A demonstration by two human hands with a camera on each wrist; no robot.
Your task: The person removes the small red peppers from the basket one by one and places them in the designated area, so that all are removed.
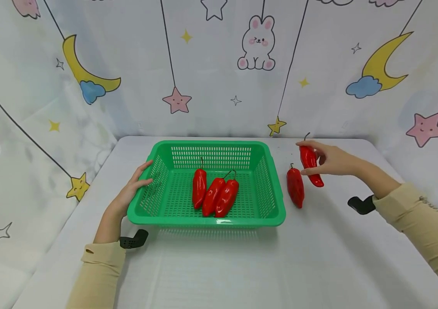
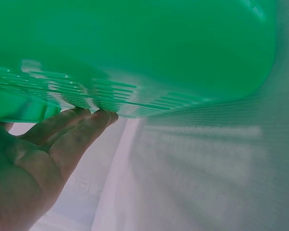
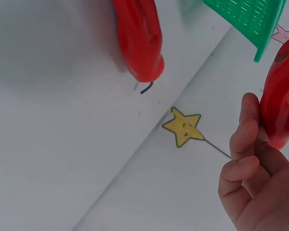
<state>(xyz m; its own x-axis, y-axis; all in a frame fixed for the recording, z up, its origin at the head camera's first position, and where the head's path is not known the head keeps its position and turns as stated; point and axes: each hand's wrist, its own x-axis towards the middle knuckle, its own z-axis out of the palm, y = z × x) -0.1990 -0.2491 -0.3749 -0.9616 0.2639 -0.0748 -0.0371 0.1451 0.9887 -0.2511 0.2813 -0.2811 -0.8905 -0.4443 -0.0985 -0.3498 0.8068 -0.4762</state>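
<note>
A green plastic basket (image 1: 203,221) stands on the white table, with several red peppers inside, among them one pepper (image 1: 199,188) lying apart from the others. My left hand (image 1: 131,189) holds the basket's left side, with digits over the rim; in the left wrist view, the fingers (image 2: 82,132) reach the slotted outer wall under the rim. To the right of the basket, my right hand (image 1: 333,161) pinches a red pepper (image 1: 308,158), stem up, between thumb and fingers. Another red pepper (image 1: 295,188) lies on the table close beside it, left of the hand.
The white table (image 1: 219,266) ends at a patterned backdrop (image 1: 219,64) with moons, stars and a rabbit. In the right wrist view, the basket's corner (image 3: 260,29) shows at upper right, near the held pepper. Black wrist cameras (image 1: 362,205) sit on both wrists.
</note>
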